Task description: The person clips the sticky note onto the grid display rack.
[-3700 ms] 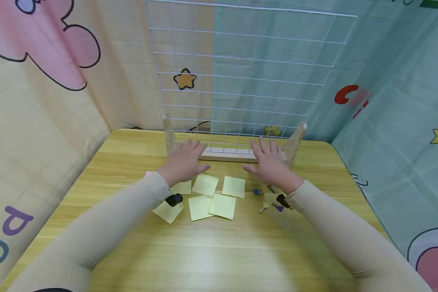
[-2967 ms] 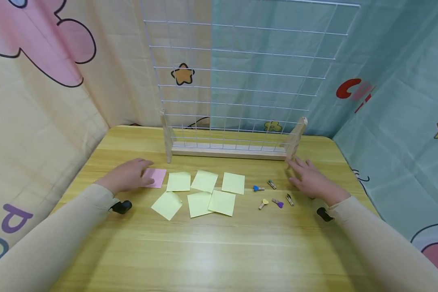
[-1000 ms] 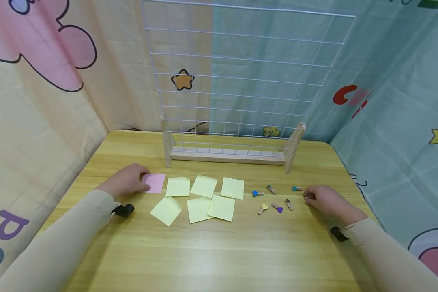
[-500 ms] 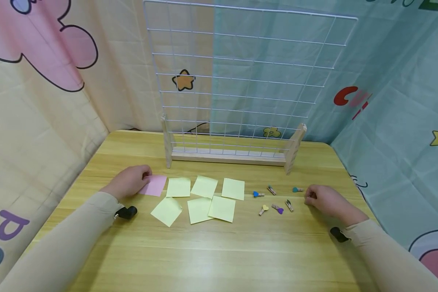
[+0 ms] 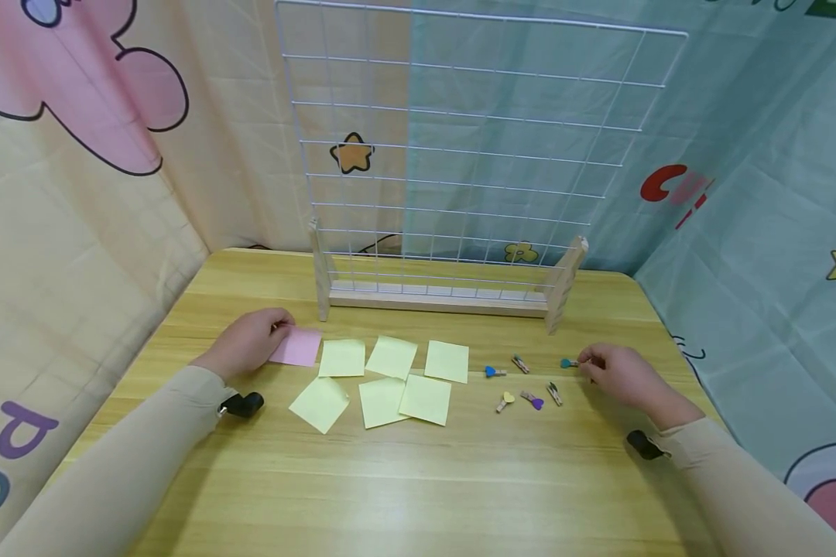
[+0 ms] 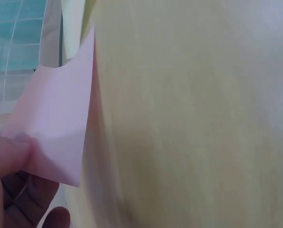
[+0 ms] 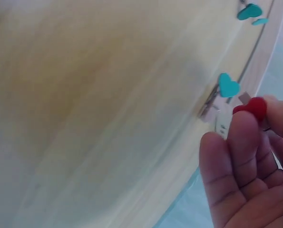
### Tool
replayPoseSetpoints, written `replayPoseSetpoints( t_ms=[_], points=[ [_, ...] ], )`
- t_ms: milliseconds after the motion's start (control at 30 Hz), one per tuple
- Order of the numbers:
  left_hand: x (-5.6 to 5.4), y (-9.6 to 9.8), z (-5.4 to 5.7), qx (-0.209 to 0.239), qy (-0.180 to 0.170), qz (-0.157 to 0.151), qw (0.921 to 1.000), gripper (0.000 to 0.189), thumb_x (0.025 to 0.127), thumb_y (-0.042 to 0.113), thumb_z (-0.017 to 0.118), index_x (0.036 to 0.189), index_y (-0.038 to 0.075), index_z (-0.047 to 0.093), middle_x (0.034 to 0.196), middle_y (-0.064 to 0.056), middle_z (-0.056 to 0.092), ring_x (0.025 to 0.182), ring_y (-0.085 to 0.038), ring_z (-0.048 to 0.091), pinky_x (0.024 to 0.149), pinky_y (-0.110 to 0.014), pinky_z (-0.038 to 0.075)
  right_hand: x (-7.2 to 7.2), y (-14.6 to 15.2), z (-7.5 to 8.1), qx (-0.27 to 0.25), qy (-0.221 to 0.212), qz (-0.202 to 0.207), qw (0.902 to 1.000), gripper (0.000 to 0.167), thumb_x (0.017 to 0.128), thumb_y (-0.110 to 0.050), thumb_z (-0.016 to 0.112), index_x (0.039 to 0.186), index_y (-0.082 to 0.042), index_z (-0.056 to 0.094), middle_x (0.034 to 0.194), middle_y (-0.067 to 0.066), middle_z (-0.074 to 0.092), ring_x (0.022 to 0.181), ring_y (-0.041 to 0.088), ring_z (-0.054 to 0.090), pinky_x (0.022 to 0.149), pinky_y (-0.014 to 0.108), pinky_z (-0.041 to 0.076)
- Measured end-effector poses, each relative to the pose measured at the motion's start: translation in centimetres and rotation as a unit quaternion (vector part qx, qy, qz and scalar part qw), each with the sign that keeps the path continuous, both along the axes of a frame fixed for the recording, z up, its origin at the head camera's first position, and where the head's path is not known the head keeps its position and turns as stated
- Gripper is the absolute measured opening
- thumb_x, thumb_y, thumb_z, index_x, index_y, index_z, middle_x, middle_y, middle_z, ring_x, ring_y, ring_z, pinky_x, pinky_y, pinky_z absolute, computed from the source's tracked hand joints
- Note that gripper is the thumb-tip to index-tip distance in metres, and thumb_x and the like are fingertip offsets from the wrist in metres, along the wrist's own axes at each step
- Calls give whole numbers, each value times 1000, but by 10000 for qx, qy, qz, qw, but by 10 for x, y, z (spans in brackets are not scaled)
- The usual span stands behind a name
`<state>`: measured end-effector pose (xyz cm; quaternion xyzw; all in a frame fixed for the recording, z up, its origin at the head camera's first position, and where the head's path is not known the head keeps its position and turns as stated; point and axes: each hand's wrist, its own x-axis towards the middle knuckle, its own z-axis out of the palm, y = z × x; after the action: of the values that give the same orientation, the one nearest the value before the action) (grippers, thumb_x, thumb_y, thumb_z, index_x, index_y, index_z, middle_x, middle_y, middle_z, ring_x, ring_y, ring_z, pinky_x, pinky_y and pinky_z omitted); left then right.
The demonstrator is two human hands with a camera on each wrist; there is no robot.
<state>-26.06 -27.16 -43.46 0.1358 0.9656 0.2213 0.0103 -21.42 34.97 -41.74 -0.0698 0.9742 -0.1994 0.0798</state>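
Note:
My left hand [image 5: 247, 340] pinches the left edge of a pink sticky note [image 5: 298, 347], thumb on top; in the left wrist view the note [image 6: 60, 114] bends up at a slant from the tabletop. At the right, my right hand [image 5: 623, 375] holds a small clothespin with a red heart [image 7: 256, 108] between thumb and fingertips. Beside those fingertips lies a clothespin with a teal heart [image 5: 567, 363]. Several more mini clothespins lie left of this hand, among them a blue one [image 5: 493, 372], a yellow one [image 5: 505, 401] and a purple one [image 5: 533, 401].
Several pale yellow sticky notes [image 5: 342, 358] lie in two rows mid-table, two overlapping. Behind them a white wire grid [image 5: 460, 186] stands upright in a wooden base [image 5: 439, 303]. Patterned curtains [image 5: 83, 232] hang around the wooden table [image 5: 404, 495].
Both hands have moved from in front of the grid out to the sides. The left has taken hold of the pink note; the right has taken the red-heart clothespin and shifted slightly up toward the teal one.

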Motion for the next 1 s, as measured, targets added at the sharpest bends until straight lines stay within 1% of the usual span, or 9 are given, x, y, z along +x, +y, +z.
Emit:
replayPoseSetpoints(
  t_ms=[100,200,267,400,500,600,667,767,1000],
  points=[
    [0,2,3,164,-72,100,9998,22,110,18,54,119,9,72,120,-14,75,105,-31,67,95,-54,53,-2,-3,5,-270,18,-90,9996,14,104,-17,67,103,-4,71,84,4,66,74,18,54,60,30,45],
    [0,6,8,346,-90,193,9992,23,111,18,53,123,9,71,125,-16,73,109,-32,65,97,-54,52,-3,-6,10,-533,20,-281,9982,18,104,-24,69,100,-6,69,84,5,68,75,19,55,59,30,44],
    [-1,8,11,532,-73,233,9983,24,111,18,53,126,9,69,127,-16,72,110,-32,65,97,-53,52,-5,-9,13,-681,32,-379,9970,22,103,-28,70,101,-6,69,86,8,71,76,20,61,59,30,45],
    [-1,14,18,1047,46,342,9939,21,109,18,58,125,5,64,119,-15,71,106,-31,64,94,-46,52,-9,-19,19,-939,-8,-457,9945,28,104,-32,68,106,-4,70,95,9,77,83,23,71,62,32,49],
    [-1,17,25,1342,193,457,9897,16,108,18,61,116,5,60,109,-13,68,99,-29,62,86,-40,52,-15,-28,25,-1194,-48,-475,9917,28,106,-31,66,110,-3,69,99,10,77,87,23,73,69,38,57],
    [-1,21,30,1416,355,507,9880,13,107,18,62,109,6,58,103,-12,66,93,-27,59,80,-36,50,-19,-37,30,-1559,22,-441,9868,27,106,-28,65,111,-2,67,104,14,76,90,20,75,82,47,62],
    [-1,23,34,1401,464,503,9878,12,107,17,62,107,6,59,102,-12,67,90,-27,58,79,-35,49,-21,-42,34,-1743,93,-388,9839,26,107,-26,64,112,-1,67,109,19,75,91,18,75,89,52,61],
    [-2,27,38,1423,571,468,9871,12,107,17,63,105,6,61,100,-12,68,89,-26,58,78,-35,48,-23,-51,38,-1898,178,-304,9812,27,107,-26,63,115,-1,67,115,23,74,95,19,74,94,54,59],
    [-4,37,44,1580,694,404,9842,12,106,17,64,103,6,63,95,-10,66,84,-24,56,74,-33,46,-27,-67,45,-1956,94,-293,9802,38,111,-29,55,135,-2,67,128,24,72,113,32,73,104,56,55]
  ],
)
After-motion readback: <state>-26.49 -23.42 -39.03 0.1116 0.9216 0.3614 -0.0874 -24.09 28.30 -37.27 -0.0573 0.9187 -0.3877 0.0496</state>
